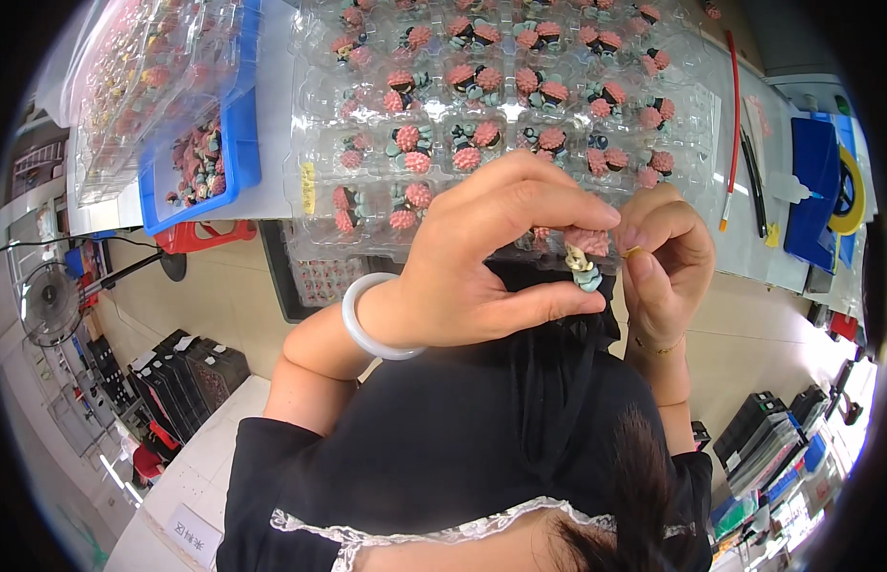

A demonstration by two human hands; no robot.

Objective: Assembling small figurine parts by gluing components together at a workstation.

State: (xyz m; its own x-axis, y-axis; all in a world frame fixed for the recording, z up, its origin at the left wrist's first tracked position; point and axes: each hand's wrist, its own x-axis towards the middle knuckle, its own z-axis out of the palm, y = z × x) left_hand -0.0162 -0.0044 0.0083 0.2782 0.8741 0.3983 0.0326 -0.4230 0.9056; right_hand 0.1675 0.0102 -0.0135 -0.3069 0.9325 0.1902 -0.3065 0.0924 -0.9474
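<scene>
Between the thumb and fingertips of my left hand (481,253) is a small painted figurine (584,257), pink on top, cream in the middle and pale teal at the bottom. Close beside it, my right hand (674,253) pinches a tiny yellow piece (634,252) between thumb and index finger. The two hands are held near my chest, over the near edge of a clear plastic tray (315,224). Pink, teal and dark figurine parts (411,141) sit in the tray's compartments. My left hand hides some of the near compartments.
On the left, a blue bin (235,167) holds loose pink and teal parts beside stacked clear trays (129,105). To the right lie a red-handled brush (734,124), a dark pen (751,167), a blue holder (813,191) and a yellow tape roll (848,191). A fan (52,303) stands far left.
</scene>
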